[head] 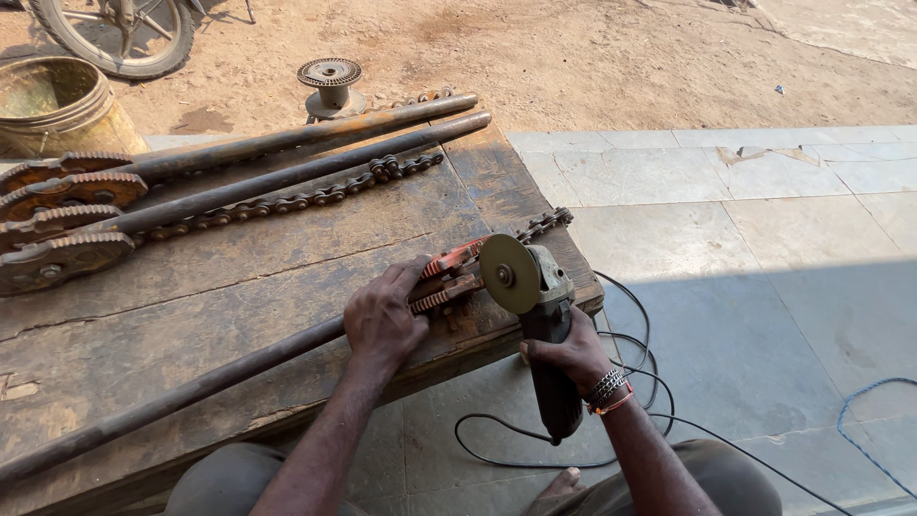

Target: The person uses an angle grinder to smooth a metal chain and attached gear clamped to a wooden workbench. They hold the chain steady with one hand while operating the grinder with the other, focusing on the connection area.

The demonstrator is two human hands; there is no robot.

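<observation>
- My left hand (384,320) lies flat on the head of a chain wrench (441,279) near the table's (239,277) front right corner, fingers pressed down over it, pinning it to the wood.
- That wrench's red-painted toothed head points right; its long dark handle (172,397) runs back to the left along the table's front edge.
- My right hand (573,355) has its grip wrapped tight around the dark body of an angle grinder (544,330), just off the table's right edge.
- The grinder's disc (508,274) stands on edge, right against the wrench head; I cannot tell whether it actually touches.
- The grinder's black cord (611,382) loops on the stone floor (764,248) beside the table.
- Two more chain wrenches (239,172) lie across the back of the table, toothed heads at the left edge, handles reaching to the back right corner, chains trailing alongside.
- A yellowish metal bucket (57,105) stands on the dirt beyond the table's back left corner; its inside looks dull green, and I cannot make out what it holds.
- A small metal spool (330,84) stands on the dirt behind the table, and a wheel (115,33) shows past the bucket.
</observation>
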